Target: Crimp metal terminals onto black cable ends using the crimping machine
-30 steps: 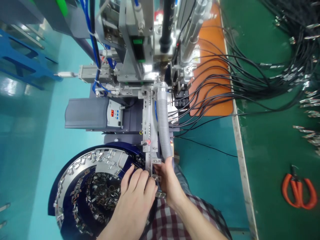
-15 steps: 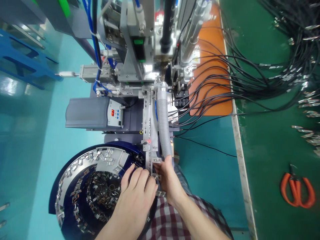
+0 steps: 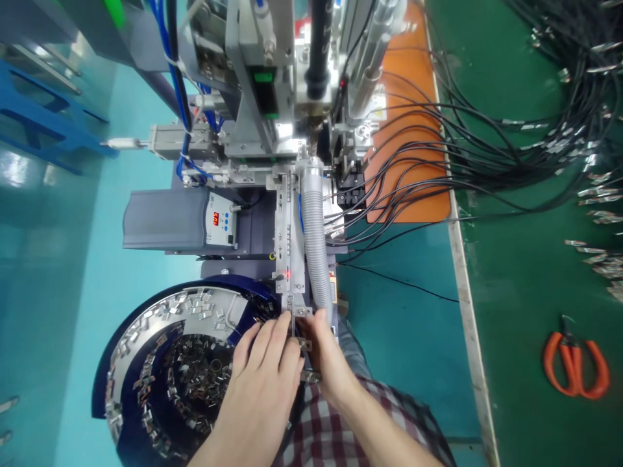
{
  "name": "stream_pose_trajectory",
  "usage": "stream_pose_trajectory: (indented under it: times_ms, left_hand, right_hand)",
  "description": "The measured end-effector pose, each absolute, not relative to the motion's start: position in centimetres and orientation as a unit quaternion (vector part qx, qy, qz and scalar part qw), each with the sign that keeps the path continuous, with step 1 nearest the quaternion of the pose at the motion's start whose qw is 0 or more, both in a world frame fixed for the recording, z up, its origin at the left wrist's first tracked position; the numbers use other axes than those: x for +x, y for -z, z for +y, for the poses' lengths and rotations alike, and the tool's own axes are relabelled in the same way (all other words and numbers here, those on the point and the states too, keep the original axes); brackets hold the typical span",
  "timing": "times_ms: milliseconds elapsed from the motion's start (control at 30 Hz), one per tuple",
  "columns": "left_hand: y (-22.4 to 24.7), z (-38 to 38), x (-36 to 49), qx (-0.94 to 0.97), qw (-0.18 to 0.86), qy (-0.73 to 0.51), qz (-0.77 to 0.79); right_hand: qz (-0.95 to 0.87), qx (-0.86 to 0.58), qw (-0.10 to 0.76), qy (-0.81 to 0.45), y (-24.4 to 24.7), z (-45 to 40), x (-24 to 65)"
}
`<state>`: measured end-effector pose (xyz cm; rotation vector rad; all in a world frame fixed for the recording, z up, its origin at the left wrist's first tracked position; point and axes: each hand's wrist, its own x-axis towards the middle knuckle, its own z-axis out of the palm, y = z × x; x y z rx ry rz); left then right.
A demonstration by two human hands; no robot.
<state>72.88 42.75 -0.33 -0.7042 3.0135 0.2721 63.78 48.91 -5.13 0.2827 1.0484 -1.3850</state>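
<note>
My left hand lies over the lower end of the metal feed track, beside the round blue bowl that holds many small metal parts. Its fingers bend down at the track, and their tips are partly hidden. On the other side of the track is my right hand, thumb up next to the grey ribbed hose. Its fingers are tucked behind small metal brackets. Whether either hand grips anything is hidden.
A grey controller with a red display sits left of the track. Machine parts rise ahead. Black cables cross an orange board onto a green mat, where orange-handled pliers lie at right.
My left hand's fingers have reached slightly forward onto the track. My right hand has shifted a little, with its thumb slightly lower. The whole view has moved slightly.
</note>
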Motion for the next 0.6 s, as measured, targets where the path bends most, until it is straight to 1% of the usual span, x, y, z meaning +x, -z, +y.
stream_pose_trajectory:
  times_ms: [133, 333, 500, 600]
  left_hand:
    - [0.0, 42.6, 72.8, -0.219, 0.069, -0.062, 0.971]
    - [-0.1, 42.8, 72.0, -0.249, 0.107, -0.057, 0.961]
    - [-0.1, 42.1, 70.8, -0.239, 0.106, -0.062, 0.963]
    - [0.1, 40.9, 70.1, -0.225, 0.084, -0.067, 0.968]
  right_hand:
    - [0.452, 0.127, 0.642, 0.606, 5.5, 49.3, 63.8]
    - [0.449, 0.116, 0.653, 0.599, 5.9, 49.6, 63.8]
    - [0.458, 0.113, 0.644, 0.602, 5.7, 49.4, 63.6]
    - [0.455, 0.105, 0.639, 0.611, 5.9, 49.4, 63.7]
